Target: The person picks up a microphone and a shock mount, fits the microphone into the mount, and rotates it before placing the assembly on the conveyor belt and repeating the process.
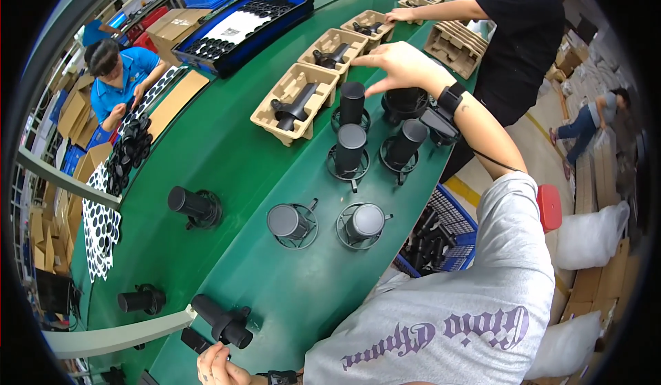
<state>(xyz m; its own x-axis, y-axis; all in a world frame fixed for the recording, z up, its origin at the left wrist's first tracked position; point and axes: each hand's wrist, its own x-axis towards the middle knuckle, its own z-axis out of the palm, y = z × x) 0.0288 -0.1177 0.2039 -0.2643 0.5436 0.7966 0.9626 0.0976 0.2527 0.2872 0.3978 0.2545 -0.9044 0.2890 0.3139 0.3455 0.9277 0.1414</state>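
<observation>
My left hand (217, 366) is at the lower left, fingers bent together on the end of a small black rectangular piece (195, 340). Just beyond it lies a black cylinder with a ring collar (222, 321) on the green bench. My right hand (399, 67) is stretched far forward, index finger and thumb spread, with nothing between them. Its thumb is close to the top of an upright black cylinder (352, 101); I cannot tell whether they touch. More black cylinders in round ring bases stand nearby, including one (351, 147) and another (407, 143).
Moulded pulp trays (263, 115) holding black parts line the green conveyor. Other cylinders (189, 202) lie on it. A blue basket of black parts (454, 230) sits below the bench's right edge. One co-worker (527, 34) handles trays; another (124, 75) sits across.
</observation>
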